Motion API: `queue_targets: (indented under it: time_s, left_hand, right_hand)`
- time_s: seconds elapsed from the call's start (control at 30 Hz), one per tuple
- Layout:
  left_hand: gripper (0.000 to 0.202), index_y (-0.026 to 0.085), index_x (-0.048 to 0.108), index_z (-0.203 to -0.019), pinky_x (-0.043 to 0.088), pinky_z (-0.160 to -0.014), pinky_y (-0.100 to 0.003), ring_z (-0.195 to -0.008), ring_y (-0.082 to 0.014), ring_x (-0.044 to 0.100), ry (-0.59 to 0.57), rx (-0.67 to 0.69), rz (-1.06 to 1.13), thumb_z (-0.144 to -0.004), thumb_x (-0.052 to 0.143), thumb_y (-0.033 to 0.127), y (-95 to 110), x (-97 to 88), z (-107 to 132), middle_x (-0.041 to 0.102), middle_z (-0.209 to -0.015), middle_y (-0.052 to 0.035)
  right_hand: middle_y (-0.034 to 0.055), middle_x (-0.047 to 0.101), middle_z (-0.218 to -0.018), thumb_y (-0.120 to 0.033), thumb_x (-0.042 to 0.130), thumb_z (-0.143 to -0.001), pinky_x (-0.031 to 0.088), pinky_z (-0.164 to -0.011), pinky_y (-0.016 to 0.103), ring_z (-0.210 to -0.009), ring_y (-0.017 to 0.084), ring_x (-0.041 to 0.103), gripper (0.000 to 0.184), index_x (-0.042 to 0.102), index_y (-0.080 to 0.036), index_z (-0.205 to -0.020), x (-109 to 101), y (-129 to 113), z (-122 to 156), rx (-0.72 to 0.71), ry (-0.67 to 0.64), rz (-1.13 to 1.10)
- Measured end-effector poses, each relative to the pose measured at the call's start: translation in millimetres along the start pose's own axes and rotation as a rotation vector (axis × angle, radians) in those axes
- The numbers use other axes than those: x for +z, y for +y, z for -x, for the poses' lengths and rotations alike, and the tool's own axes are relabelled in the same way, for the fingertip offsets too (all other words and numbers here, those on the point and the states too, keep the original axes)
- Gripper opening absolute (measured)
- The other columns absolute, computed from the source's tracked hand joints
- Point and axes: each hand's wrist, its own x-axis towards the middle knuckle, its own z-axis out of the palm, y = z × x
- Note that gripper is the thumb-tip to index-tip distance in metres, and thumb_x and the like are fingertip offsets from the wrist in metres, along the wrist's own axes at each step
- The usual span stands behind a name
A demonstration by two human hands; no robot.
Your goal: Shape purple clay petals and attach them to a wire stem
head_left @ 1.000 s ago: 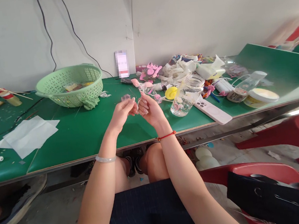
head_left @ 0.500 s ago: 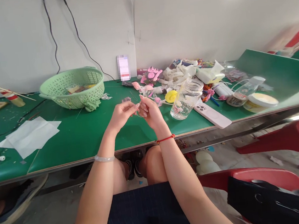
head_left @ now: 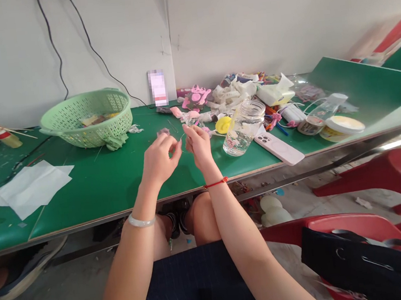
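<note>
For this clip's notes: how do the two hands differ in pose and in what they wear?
The left hand wears a pale bangle at the wrist; the right hand wears a thin red cord. The left hand shows its back, thumb and forefinger arched; the right hand looks more closed, its fingers curled inward. Both are over the green tabletop, fingertips toward each other.

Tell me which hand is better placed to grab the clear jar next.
Probably the right hand: the jar is close by on its right, while the left hand is farther away.
</note>
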Motion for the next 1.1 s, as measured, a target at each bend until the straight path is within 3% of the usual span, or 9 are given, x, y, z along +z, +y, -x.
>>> queue_targets:
  time_s: [0.17, 0.37, 0.7, 0.8, 0.93, 1.1]
  left_hand:
    - [0.030, 0.021, 0.061, -0.081, 0.042, -0.068, -0.028, -0.073, -0.0161, 0.057, 0.151, -0.164, 0.212, -0.099, 0.054, 0.044, 0, 2.7, -2, 0.063, -0.083, -0.0043]
    - [0.040, 0.019, 0.067, -0.082, 0.044, -0.068, -0.029, -0.075, -0.0179, 0.061, -0.029, -0.261, 0.410, -0.093, 0.059, 0.057, -4, 4.4, -3, 0.068, -0.081, -0.0046]
    - [0.049, 0.021, 0.059, -0.069, 0.045, -0.067, -0.029, -0.067, -0.0155, 0.054, -0.058, -0.327, 0.690, -0.084, 0.069, 0.066, 3, 2.2, -6, 0.060, -0.068, -0.0011]
    - [0.047, 0.021, 0.057, -0.067, 0.044, -0.065, -0.029, -0.065, -0.0153, 0.052, -0.064, -0.293, 0.641, -0.086, 0.067, 0.063, 3, 0.5, -6, 0.059, -0.065, -0.0005]
    - [0.039, 0.022, 0.053, -0.069, 0.042, -0.068, -0.030, -0.067, -0.0164, 0.051, -0.040, -0.144, 0.362, -0.096, 0.058, 0.050, 0, -2.3, -5, 0.059, -0.068, -0.0013]
    - [0.032, 0.023, 0.050, -0.071, 0.040, -0.073, -0.032, -0.072, -0.0182, 0.050, 0.003, -0.010, 0.133, -0.098, 0.053, 0.039, -5, -7.4, -4, 0.056, -0.073, -0.0026]
  right_hand:
    - [-0.0101, 0.025, -0.050, -0.035, 0.072, -0.090, 0.021, -0.043, 0.024, -0.043, 0.005, 0.020, 0.056, 0.029, -0.022, -0.057, -3, -4, 1, 0.086, -0.046, -0.157]
    - [-0.0100, 0.025, -0.049, -0.033, 0.069, -0.093, 0.023, -0.042, 0.023, -0.042, 0.005, 0.019, 0.054, 0.031, -0.021, -0.057, -1, -2, 0, 0.128, -0.109, -0.261]
    - [-0.0102, 0.024, -0.045, -0.027, 0.059, -0.099, 0.018, -0.039, 0.022, -0.038, 0.004, 0.017, 0.051, 0.034, -0.020, -0.055, 1, -7, 1, 0.261, -0.197, -0.287]
    - [-0.0106, 0.024, -0.046, -0.029, 0.064, -0.096, 0.019, -0.039, 0.022, -0.038, 0.004, 0.019, 0.051, 0.034, -0.021, -0.056, 1, -8, 2, 0.243, -0.223, -0.252]
    - [-0.0109, 0.024, -0.047, -0.033, 0.072, -0.091, 0.020, -0.040, 0.022, -0.039, 0.004, 0.022, 0.055, 0.032, -0.021, -0.056, 1, -6, 4, 0.184, -0.210, -0.180]
    - [-0.0104, 0.026, -0.049, -0.033, 0.077, -0.087, 0.016, -0.041, 0.023, -0.040, 0.003, 0.023, 0.055, 0.033, -0.021, -0.056, -1, -3, 2, 0.061, -0.086, -0.102]
